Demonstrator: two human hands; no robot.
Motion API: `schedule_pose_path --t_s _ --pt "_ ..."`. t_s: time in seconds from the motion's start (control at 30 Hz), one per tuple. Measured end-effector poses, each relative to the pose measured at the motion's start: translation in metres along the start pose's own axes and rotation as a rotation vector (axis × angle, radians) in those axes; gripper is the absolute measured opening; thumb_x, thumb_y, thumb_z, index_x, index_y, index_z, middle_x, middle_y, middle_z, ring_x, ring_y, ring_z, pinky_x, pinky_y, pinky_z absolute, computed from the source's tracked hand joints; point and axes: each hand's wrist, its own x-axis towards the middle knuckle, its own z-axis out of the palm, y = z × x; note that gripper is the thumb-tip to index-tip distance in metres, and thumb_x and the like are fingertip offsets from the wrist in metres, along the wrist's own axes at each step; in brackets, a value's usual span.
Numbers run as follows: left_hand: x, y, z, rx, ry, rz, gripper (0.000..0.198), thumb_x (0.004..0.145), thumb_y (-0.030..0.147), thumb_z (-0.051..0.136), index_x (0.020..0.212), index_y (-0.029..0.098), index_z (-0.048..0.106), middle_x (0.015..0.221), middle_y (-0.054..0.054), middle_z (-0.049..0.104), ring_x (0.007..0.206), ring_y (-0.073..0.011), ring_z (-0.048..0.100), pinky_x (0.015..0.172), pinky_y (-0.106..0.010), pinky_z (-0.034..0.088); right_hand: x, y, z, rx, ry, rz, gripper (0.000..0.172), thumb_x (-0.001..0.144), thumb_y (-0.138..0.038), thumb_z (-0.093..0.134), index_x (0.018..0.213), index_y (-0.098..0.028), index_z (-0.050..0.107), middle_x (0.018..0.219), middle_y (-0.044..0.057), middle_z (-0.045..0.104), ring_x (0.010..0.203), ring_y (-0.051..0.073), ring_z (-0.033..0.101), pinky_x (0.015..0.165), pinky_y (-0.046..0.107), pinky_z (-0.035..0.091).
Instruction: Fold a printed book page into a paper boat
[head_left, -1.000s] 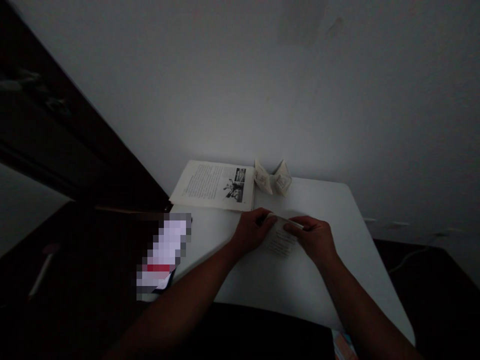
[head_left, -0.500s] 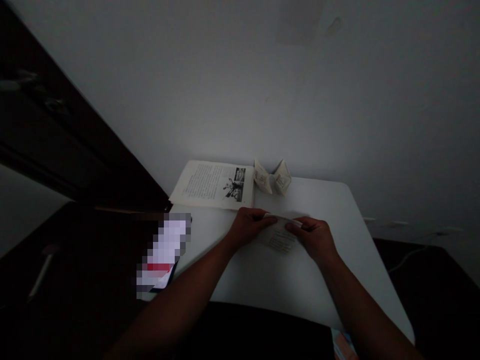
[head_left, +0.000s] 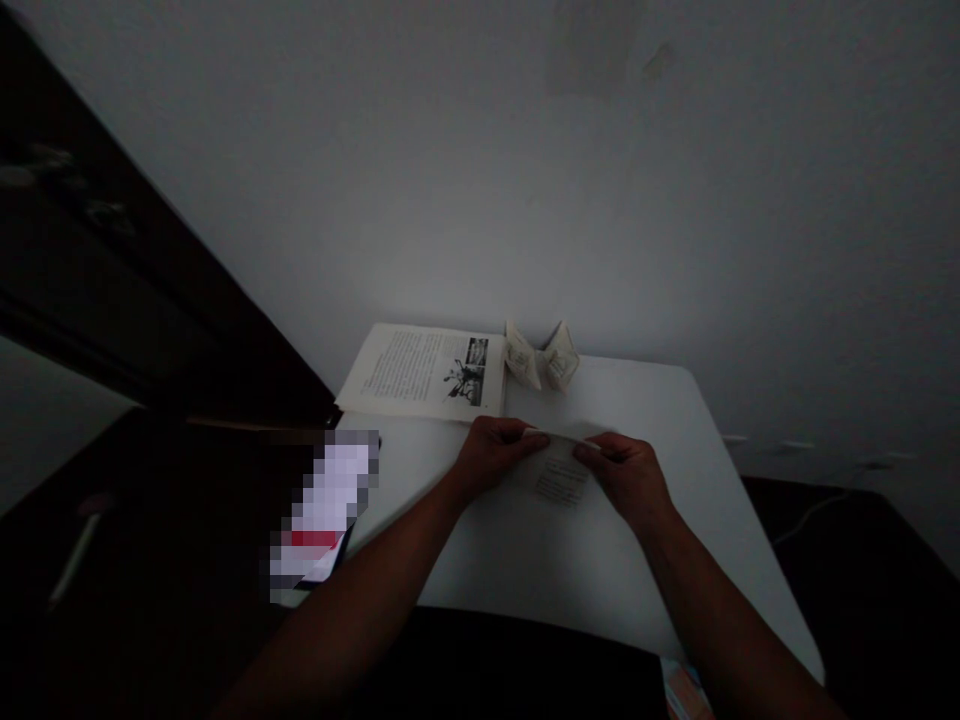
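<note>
A folded sheet of printed paper [head_left: 561, 480] is held between my two hands above the white table [head_left: 540, 570]. My left hand [head_left: 495, 450] pinches its upper left edge, thumb on the near face. On the other side, my right hand [head_left: 626, 470] grips the upper right edge between thumb and fingers. The lower part of the paper, with lines of print, hangs toward me. Beyond my hands stands a folded paper shape [head_left: 559, 358] with pointed corners and print on it. Left of that lies an open book [head_left: 420, 370] with text and dark pictures.
A phone [head_left: 326, 510] with a lit, blurred screen lies at the table's left edge. The wall [head_left: 480, 200] rises behind the table. A dark door [head_left: 150, 260] is at the left, and a cable [head_left: 814, 515] runs at the right.
The view has shifted very slightly. Both hands keep their grip on the paper, with the right thumb moved a little along its edge.
</note>
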Motion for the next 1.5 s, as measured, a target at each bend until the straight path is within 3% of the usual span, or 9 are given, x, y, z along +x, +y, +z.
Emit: schedule_pose_path --t_s 0.13,0.33,0.6,0.83,1.07,1.27,1.37,1.5 --pt "0.0 0.001 -0.001 0.026 0.019 0.02 0.026 0.067 0.038 0.07 0.071 0.012 0.07 0.061 0.0 0.064 0.053 -0.0091 0.054 0.054 -0.021 0.044 0.001 0.002 -0.002 0.032 0.031 -0.07 0.017 0.057 -0.03 0.078 0.068 -0.019 0.07 0.062 0.002 0.066 0.056 0.015 0.058 0.055 0.029 0.047" --pt "0.002 -0.003 0.0 0.01 0.039 0.021 0.026 0.065 0.038 0.071 0.069 0.012 0.069 0.059 0.0 0.063 0.051 -0.0083 0.052 0.052 -0.021 0.042 0.002 0.002 0.0 0.09 -0.031 -0.202 0.012 0.06 -0.029 0.076 0.06 -0.021 0.067 0.065 0.001 0.063 0.06 0.013 0.055 0.056 0.028 0.045" --pt "0.0 -0.001 -0.002 0.019 0.031 0.033 0.025 0.065 0.037 0.071 0.07 0.012 0.069 0.059 0.001 0.062 0.052 -0.0083 0.052 0.053 -0.021 0.041 -0.001 -0.002 -0.002 -0.049 0.071 -0.114 0.018 0.055 -0.031 0.079 0.064 -0.02 0.068 0.058 0.001 0.063 0.052 0.013 0.054 0.051 0.028 0.045" --pt "0.001 -0.001 0.0 0.0 0.024 0.026 0.028 0.065 0.04 0.07 0.068 0.011 0.068 0.057 0.001 0.06 0.052 -0.0087 0.051 0.053 -0.021 0.041 -0.001 -0.002 -0.002 0.075 -0.021 -0.222 0.017 0.06 -0.031 0.076 0.056 -0.02 0.064 0.062 0.001 0.059 0.059 0.014 0.053 0.056 0.029 0.044" --pt "0.004 -0.003 -0.005 0.043 -0.016 0.03 0.03 0.067 0.041 0.068 0.066 0.011 0.064 0.057 0.002 0.057 0.051 -0.008 0.049 0.051 -0.02 0.04 0.003 0.008 -0.004 0.108 0.019 -0.101 0.016 0.061 -0.031 0.076 0.064 -0.019 0.066 0.06 -0.001 0.063 0.054 0.013 0.055 0.056 0.028 0.045" --pt "0.003 0.001 -0.012 0.241 -0.176 0.028 0.031 0.071 0.039 0.065 0.06 0.011 0.062 0.047 0.005 0.047 0.044 -0.0049 0.041 0.043 -0.017 0.029 -0.002 0.0 -0.004 0.058 0.026 -0.041 0.017 0.058 -0.028 0.079 0.062 -0.018 0.066 0.058 0.0 0.066 0.05 0.012 0.057 0.05 0.026 0.046" --pt "0.003 0.004 -0.012 0.192 -0.242 0.017 0.032 0.073 0.039 0.063 0.059 0.01 0.061 0.048 0.004 0.049 0.045 -0.0056 0.044 0.043 -0.017 0.031 -0.001 -0.002 -0.003 0.034 0.041 -0.027 0.018 0.057 -0.029 0.079 0.063 -0.017 0.067 0.059 0.001 0.066 0.05 0.013 0.058 0.05 0.026 0.047" --pt "0.003 0.004 -0.013 0.126 -0.211 0.012 0.03 0.072 0.039 0.064 0.062 0.01 0.063 0.05 0.002 0.052 0.046 -0.0066 0.048 0.045 -0.018 0.036 0.0 -0.002 -0.002 0.0 -0.002 0.018 0.022 0.059 -0.035 0.077 0.065 -0.016 0.067 0.06 0.003 0.067 0.05 0.014 0.058 0.049 0.027 0.048"
